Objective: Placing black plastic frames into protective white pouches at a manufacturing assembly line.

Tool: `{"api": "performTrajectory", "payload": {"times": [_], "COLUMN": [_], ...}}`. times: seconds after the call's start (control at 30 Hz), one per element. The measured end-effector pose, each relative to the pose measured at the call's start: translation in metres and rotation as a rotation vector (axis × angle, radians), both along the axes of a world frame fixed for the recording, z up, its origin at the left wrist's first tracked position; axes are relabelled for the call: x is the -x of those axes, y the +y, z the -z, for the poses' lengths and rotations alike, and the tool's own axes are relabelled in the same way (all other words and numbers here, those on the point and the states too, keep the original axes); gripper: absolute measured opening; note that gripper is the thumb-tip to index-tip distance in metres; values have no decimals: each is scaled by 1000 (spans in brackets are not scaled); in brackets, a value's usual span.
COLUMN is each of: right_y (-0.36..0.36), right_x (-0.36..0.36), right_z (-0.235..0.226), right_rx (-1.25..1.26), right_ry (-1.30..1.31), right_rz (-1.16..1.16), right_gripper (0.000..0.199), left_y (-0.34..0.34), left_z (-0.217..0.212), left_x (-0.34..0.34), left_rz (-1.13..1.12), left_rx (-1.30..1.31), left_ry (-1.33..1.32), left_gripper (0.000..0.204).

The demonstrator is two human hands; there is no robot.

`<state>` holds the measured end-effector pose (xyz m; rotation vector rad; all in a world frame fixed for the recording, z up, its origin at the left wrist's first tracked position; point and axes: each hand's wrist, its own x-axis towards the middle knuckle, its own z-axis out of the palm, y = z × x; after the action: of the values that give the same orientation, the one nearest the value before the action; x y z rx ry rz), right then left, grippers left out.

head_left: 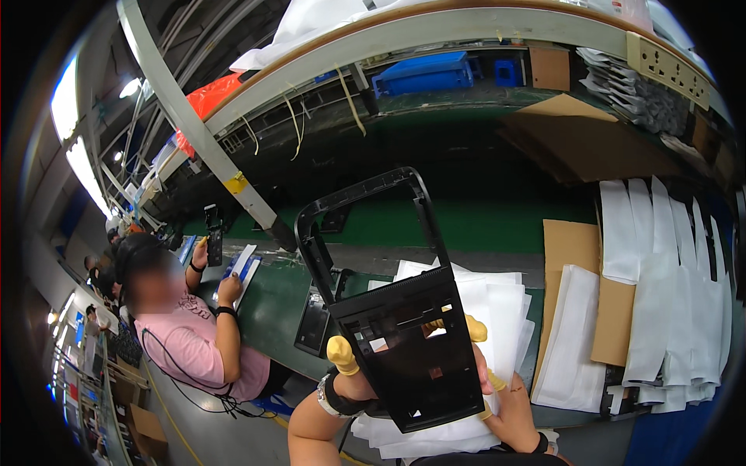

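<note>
Above the desk's [272, 318] near edge, the left hand [356, 384] and the right hand [509, 408] grip a black frame [408, 349] from its two sides, tilted over white sheets [501, 311]. The step looks like handling or checking it; the next move calls for steady support on both sides. Most fingers are hidden behind it; the black part [315, 318] beyond is hard to make out.
</note>
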<state>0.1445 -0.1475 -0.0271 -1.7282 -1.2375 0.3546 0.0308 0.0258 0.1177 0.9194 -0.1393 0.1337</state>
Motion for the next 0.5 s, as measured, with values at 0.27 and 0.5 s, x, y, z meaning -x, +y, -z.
{"api": "performTrajectory", "payload": {"times": [0.27,0.5], "right_y": [-1,0], "right_x": [1,1], "right_z": [0,4], "right_rx": [6,5], "right_ry": [-21,-29], "right_rz": [-16,-28], "right_gripper": [43,42], "left_y": [2,13], "left_z": [3,-7], "left_x": [0,-6], "left_rz": [93,45], "left_rx": [222,188], "left_ry": [-128,-285], "left_gripper": [123,115]}}
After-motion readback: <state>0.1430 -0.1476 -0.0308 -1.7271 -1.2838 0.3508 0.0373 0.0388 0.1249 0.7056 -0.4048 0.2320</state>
